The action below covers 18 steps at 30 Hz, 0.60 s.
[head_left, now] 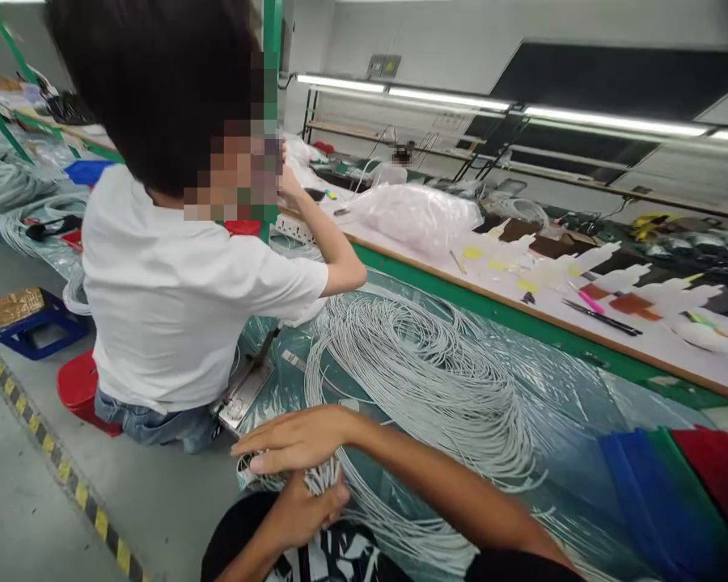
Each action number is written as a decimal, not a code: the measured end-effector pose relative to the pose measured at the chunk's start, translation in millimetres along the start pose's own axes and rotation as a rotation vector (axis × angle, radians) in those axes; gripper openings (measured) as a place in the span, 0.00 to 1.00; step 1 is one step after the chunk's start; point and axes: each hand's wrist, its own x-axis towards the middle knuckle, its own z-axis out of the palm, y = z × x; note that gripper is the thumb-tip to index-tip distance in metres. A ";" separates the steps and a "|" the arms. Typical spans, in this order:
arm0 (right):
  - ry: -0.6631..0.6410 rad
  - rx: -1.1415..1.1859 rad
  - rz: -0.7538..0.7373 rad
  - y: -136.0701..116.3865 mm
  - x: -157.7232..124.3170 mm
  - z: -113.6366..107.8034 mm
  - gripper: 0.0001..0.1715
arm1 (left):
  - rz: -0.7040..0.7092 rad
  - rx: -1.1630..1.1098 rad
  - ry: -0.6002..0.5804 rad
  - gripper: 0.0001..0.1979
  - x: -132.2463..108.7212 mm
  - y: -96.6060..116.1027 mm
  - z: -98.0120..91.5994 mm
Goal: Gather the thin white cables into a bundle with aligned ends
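My left hand [306, 509] is closed around a bundle of thin grey-white cables [323, 477], whose cut ends stick up out of the fist. Flat above those ends lies my right hand [300, 436], its fingers stretched out to the left; whether the palm touches the ends is hidden. From the bundle, cable lengths run right along the table to a loose pile [400, 525]. A large coil of the same cable [425, 364] lies just beyond my right forearm.
A co-worker in a white shirt [175, 283] sits close ahead on a red stool [78, 388]. Beside them is a metal cutter [248, 388]. Blue, green and red bins [637, 485] stand at right. Squeeze bottles [624, 279] and a plastic bag [412, 214] sit on the raised bench.
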 end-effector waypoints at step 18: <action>0.170 -0.358 -0.021 -7.2 -42.0 43.8 0.12 | -0.146 0.081 0.106 0.28 -16.1 1.1 -26.7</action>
